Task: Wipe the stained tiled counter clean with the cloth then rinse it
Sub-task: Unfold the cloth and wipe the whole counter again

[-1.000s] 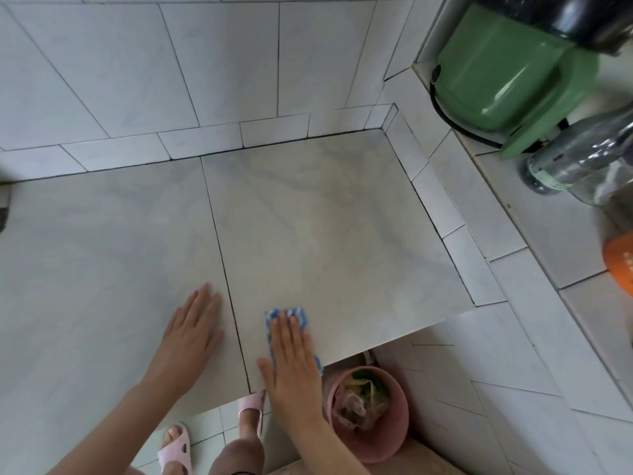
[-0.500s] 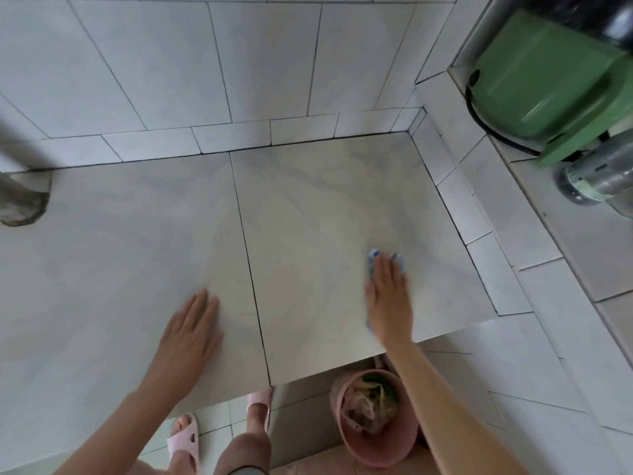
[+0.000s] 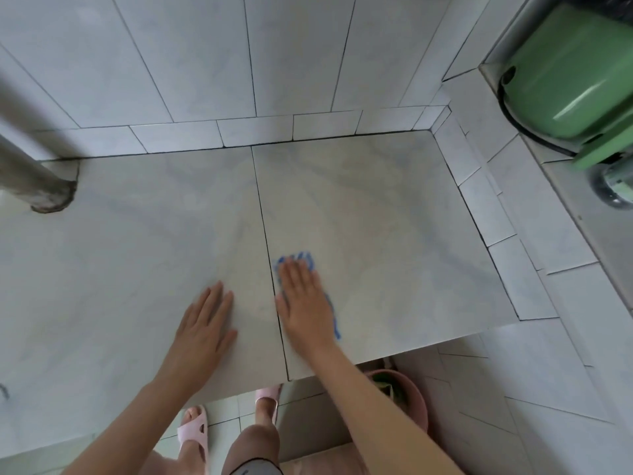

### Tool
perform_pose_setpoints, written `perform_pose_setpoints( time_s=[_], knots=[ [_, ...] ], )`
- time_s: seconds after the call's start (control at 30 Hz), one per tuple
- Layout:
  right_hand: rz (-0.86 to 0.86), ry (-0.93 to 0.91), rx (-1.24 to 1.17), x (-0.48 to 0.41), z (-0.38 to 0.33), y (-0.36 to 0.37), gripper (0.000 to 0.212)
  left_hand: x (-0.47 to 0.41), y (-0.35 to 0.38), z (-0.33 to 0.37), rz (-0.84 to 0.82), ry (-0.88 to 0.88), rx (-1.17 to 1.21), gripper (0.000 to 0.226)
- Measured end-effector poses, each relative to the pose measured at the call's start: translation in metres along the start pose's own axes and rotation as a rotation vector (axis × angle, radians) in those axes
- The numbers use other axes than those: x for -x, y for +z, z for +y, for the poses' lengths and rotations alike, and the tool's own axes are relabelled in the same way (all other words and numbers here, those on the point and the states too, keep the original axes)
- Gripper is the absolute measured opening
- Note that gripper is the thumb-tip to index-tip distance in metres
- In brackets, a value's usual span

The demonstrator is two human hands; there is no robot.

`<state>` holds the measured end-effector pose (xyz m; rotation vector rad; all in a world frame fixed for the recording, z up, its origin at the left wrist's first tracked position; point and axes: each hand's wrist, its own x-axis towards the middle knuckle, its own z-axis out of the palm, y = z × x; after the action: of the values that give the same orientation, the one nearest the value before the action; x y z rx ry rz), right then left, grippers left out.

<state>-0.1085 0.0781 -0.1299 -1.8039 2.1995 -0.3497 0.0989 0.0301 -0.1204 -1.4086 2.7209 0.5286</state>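
From my remote seat, the tiled counter (image 3: 394, 217) fills most of the head view. I take my bearings from the dark centre joint (image 3: 263, 214) that runs front to back between its two big slabs. Beyond the far end of that joint rises the tiled wall (image 3: 205, 56). Far to the joint's right, past a raised tiled ledge (image 3: 548, 234), sits a green appliance (image 3: 575, 80), and a blurred clear container (image 3: 613, 186) is just in front of it. Far to the joint's left, a grey pipe (image 3: 30, 176) meets the counter near the wall. Below the counter's front edge, right of the joint, a pink bucket (image 3: 416, 402) stands on the floor, partly hidden by the right forearm.

Both forearms reach up from the lower edge of the view. The left hand (image 3: 202, 323) lies flat, palm down, on bare tile just left of the joint. Its fingers are straight and close together, angled slightly toward the joint, and the thumb sticks out toward it. The right hand (image 3: 305, 303) lies flat just right of the joint with its thumb edge almost on the line. The fingers are straight and pressed together, pointing at the wall.

Pink slippers (image 3: 193, 431) show on the floor under the joint's near end.

The blue cloth (image 3: 301, 258) is pinned under the right palm, close beside the joint. It shows past the fingertips and along the hand's outer edge.
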Motion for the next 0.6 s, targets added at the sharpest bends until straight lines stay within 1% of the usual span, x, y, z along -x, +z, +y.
perform_pose_setpoints(
  time_s=[0.07,0.13,0.17,0.23,0.33,0.4,0.47,0.53,0.6],
  knots=[
    [-0.013,-0.092,0.028,0.013,-0.011,0.007,0.054,0.0,-0.002,-0.003,0.014,-0.019,0.013,0.069],
    [-0.007,-0.114,0.064,0.018,0.004,0.004,0.055,-0.001,-0.004,-0.005,0.026,-0.032,0.038,0.07],
    [-0.013,-0.096,0.085,0.02,0.017,0.0,0.054,-0.001,-0.005,-0.006,0.03,-0.035,0.045,0.071],
    [-0.008,0.005,0.13,0.02,0.049,-0.012,0.054,-0.003,-0.006,-0.008,0.032,-0.035,0.037,0.071],
    [0.011,0.215,0.212,0.017,0.109,-0.039,0.055,-0.005,-0.007,-0.01,0.032,-0.033,0.034,0.072],
    [-0.006,0.363,0.263,0.014,0.158,-0.054,0.06,-0.004,-0.008,-0.011,0.032,-0.045,0.037,0.074],
    [-0.008,0.503,0.251,0.007,0.194,-0.066,0.062,-0.003,-0.009,-0.013,0.039,-0.037,0.038,0.073],
    [-0.007,0.6,0.203,-0.006,0.2,-0.072,0.06,-0.001,-0.009,-0.016,0.056,-0.031,0.034,0.072],
    [0.061,0.642,0.151,-0.026,0.188,-0.074,0.066,0.003,-0.007,-0.021,0.083,-0.08,0.051,0.073]
  ],
)
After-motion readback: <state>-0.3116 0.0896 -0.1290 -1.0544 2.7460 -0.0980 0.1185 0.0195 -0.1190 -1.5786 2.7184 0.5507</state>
